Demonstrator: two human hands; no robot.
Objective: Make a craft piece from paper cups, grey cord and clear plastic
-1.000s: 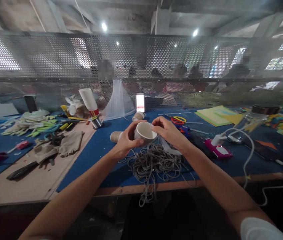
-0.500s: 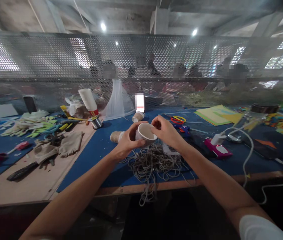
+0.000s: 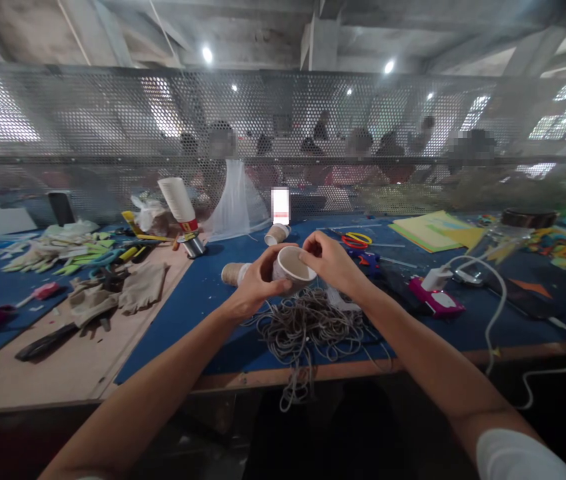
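Observation:
A white paper cup (image 3: 297,264) is tilted with its open mouth toward me, above the middle of the blue table. My left hand (image 3: 260,283) is wrapped round its left side and underside. At the cup's right rim, the fingers of my right hand (image 3: 330,260) are pinched together; their tips touch the rim. Below the hands lies a tangled heap of grey cord (image 3: 307,327), some of it hanging over the table's front edge. A cord-wrapped cup (image 3: 233,273) lies on its side left of my left hand, and another wrapped cup (image 3: 277,234) lies behind.
Stacked paper cups (image 3: 177,199) lean at the back left. Grey gloves (image 3: 143,288) and a black-handled tool (image 3: 47,342) lie left. On the right are scissors (image 3: 357,239), a blue glue gun (image 3: 367,261), a magenta power strip (image 3: 435,297) with cables, and coloured sheets (image 3: 437,230). People are behind the mesh.
Both hands and the held cup are nearly still; the cup has shifted very slightly. Behind the mesh, people have moved.

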